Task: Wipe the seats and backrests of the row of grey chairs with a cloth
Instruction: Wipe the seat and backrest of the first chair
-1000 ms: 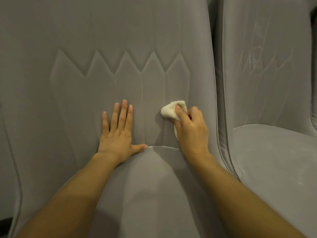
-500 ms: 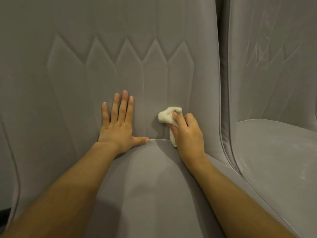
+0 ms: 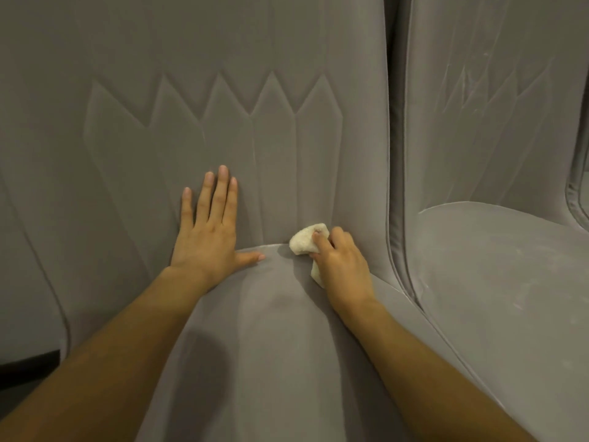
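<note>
Gripping the bunched cloth [image 3: 305, 239] at the backrest's [image 3: 271, 148] base, the right hand [image 3: 341, 266] wipes; the left hand [image 3: 207, 237] presses flat.

floor [image 3: 28, 371]: dark strip, lower left | light: dim, warm | right-hand chair [image 3: 497, 282]: grey upholstery, pale streaks

Your right hand [image 3: 342, 263] grips the cloth [image 3: 306, 239] at the backrest [image 3: 223, 59] base; your left hand [image 3: 208, 231] presses flat beside it.
</note>
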The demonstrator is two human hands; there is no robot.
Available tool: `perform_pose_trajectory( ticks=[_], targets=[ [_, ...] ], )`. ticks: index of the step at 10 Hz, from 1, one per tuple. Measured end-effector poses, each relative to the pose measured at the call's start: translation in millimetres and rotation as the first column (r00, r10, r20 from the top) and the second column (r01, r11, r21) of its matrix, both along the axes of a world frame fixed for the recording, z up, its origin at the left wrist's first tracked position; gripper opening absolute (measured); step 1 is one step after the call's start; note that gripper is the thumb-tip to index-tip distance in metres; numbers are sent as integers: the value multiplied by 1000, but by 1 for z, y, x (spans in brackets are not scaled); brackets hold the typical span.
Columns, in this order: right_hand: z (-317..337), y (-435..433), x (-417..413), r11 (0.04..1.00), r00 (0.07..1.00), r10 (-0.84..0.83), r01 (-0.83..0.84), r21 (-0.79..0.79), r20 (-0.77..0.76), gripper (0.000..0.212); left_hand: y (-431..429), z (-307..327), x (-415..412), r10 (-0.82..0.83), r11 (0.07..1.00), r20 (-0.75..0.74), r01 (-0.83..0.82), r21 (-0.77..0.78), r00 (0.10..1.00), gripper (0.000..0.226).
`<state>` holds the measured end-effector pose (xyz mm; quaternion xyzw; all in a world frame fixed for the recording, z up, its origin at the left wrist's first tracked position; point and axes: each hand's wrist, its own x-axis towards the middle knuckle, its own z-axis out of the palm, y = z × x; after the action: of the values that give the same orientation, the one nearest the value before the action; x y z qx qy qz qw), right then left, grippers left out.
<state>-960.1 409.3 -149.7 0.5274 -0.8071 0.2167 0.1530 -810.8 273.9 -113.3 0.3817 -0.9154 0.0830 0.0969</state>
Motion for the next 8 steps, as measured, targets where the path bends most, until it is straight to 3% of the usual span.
perform_pose_trajectory(
  ticks=[1, 2, 3, 4, 5, 6, 7, 8],
  targets=[
    [12, 27, -4, 993, 999, -51, 51, 106, -3, 39, 13, 11, 9, 5, 998, 79, -10, 54, 997, 122],
    [20, 57, -13, 964, 991, -86, 57, 259, 104, 27, 33, 27, 20, 10, 993, 227, -36, 111, 974, 115],
    [44, 94, -19, 942, 946, -213, 132, 308, 245, 25, 54, 54, 32, -9, 983, 349, -54, 173, 937, 111],
    [86, 121, -22, 922, 847, -355, 247, 297, 395, 16, 72, 91, 34, -33, 964, 421, -82, 253, 907, 109],
    [147, 142, -31, 912, 566, -383, 355, 204, 730, 19, 92, 130, 22, -64, 958, 465, -76, 276, 883, 102],
    [188, 159, -49, 894, 539, -400, 407, 187, 741, 16, 114, 163, 4, -112, 939, 441, -50, 340, 890, 100],
    [226, 177, -69, 900, 603, -404, 397, 180, 688, 41, 136, 191, -17, -144, 917, 462, -57, 395, 875, 97],
    [255, 195, -88, 884, 608, -436, 429, 188, 664, 48, 156, 213, -36, -159, 901, 470, -67, 430, 868, 97]
  ],
)
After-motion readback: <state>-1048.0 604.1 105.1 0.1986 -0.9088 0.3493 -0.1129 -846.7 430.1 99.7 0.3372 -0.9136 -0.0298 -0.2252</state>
